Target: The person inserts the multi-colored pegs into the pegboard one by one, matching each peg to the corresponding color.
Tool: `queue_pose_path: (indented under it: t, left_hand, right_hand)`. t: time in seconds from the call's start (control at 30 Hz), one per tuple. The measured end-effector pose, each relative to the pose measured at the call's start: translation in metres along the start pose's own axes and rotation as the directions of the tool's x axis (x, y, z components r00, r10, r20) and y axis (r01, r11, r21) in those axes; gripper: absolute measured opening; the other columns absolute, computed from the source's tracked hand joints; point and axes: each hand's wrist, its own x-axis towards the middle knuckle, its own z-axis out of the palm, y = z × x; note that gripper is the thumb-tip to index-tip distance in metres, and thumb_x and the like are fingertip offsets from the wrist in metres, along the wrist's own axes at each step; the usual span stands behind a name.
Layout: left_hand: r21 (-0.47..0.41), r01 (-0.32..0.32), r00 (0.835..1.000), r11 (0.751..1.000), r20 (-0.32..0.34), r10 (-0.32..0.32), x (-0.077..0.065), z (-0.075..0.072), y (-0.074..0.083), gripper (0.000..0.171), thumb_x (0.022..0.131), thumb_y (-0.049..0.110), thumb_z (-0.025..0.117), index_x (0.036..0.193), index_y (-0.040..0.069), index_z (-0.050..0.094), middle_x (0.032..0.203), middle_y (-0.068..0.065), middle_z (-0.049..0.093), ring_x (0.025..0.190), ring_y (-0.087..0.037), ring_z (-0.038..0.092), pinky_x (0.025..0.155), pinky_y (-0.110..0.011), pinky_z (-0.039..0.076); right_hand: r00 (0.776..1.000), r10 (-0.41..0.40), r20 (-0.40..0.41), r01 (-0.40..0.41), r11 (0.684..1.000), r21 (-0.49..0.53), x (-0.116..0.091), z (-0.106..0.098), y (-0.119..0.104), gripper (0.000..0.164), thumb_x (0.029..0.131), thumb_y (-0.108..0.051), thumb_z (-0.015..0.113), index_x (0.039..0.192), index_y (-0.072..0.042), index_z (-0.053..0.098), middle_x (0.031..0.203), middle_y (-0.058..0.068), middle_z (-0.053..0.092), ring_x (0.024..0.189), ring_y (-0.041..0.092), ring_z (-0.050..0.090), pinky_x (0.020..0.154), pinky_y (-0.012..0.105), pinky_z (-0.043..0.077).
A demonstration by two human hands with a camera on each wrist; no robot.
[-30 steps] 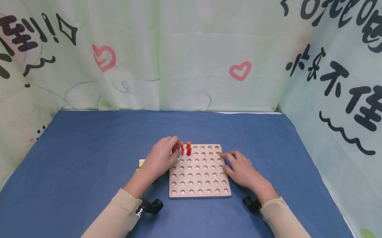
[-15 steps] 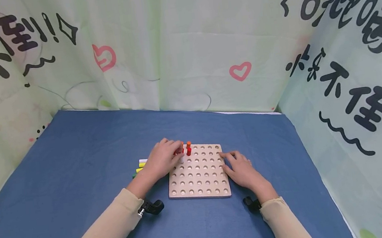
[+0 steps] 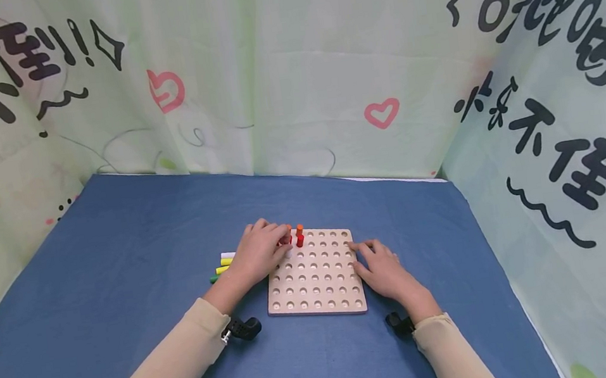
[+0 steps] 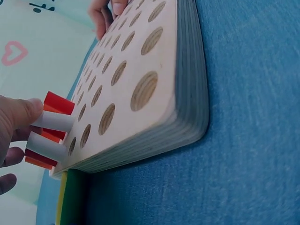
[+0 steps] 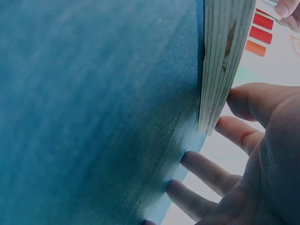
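A pale wooden pegboard (image 3: 308, 284) with rows of round holes lies on the blue cloth. My left hand (image 3: 259, 250) is over its back left corner. In the left wrist view, thumb and forefinger pinch a white peg (image 4: 57, 122) that stands at the board. Another white peg (image 4: 47, 146) stands beside it, with red and orange pegs behind. One red peg (image 3: 300, 241) and an orange peg (image 3: 299, 229) show just right of the hand. At the board's right edge rests my right hand (image 3: 385, 269), fingers spread, thumb and forefinger touching the side.
White, yellow and green pegs lie on the cloth left of the board, partly hidden by the left hand; a yellow peg (image 3: 225, 262) shows there. Blue cloth (image 3: 326, 365) covers the table. Printed curtains (image 3: 311, 73) hang behind and at both sides.
Over the last second my left hand has shifted slightly right at the board's back left, uncovering more of the loose pegs beside it. The right hand and the board have stayed put.
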Motion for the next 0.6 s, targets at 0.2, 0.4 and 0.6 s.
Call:
queue_pose_path:
  t: [0.2, 0.4, 0.6]
  left_hand:
    - [0.019, -0.011, 1.000, 1.000, 0.012, 0.010, -0.0008, -0.0008, 0.0011, 0.014, 0.096, 0.027, 0.075, 0.091, 0.023, 0.064, 0.090, 0.004, 0.066, 0.091, -0.020, 0.050, 0.091, -0.046, 0.043]
    - [0.051, -0.011, 0.999, 0.999, 0.035, 0.009, -0.0031, -0.0018, 0.0004, 0.010, 0.096, 0.029, 0.076, 0.092, 0.025, 0.068, 0.102, 0.002, 0.068, 0.098, -0.021, 0.053, 0.099, -0.049, 0.044]
    - [0.014, 0.000, 1.000, 1.000, 0.022, 0.000, -0.0046, -0.0032, -0.0026, 0.007, 0.097, 0.027, 0.074, 0.093, 0.023, 0.069, 0.109, -0.001, 0.069, 0.105, -0.024, 0.055, 0.101, -0.051, 0.045]
  right_hand:
    - [1.000, 0.007, -0.005, -0.007, 1.000, 0.011, 0.0006, 0.0009, 0.0003, 0.050, 0.109, -0.030, 0.050, 0.157, -0.016, 0.044, 0.152, 0.025, 0.042, 0.142, 0.049, 0.040, 0.114, 0.071, 0.027]
    - [1.000, 0.004, -0.006, -0.004, 1.000, -0.003, 0.0009, 0.0009, 0.0000, 0.050, 0.109, -0.030, 0.050, 0.157, -0.016, 0.044, 0.152, 0.025, 0.042, 0.142, 0.048, 0.040, 0.114, 0.071, 0.027]
    - [1.000, 0.003, -0.007, -0.003, 1.000, 0.002, 0.0009, 0.0011, 0.0010, 0.050, 0.109, -0.030, 0.050, 0.157, -0.017, 0.044, 0.152, 0.025, 0.042, 0.142, 0.049, 0.040, 0.114, 0.071, 0.027]
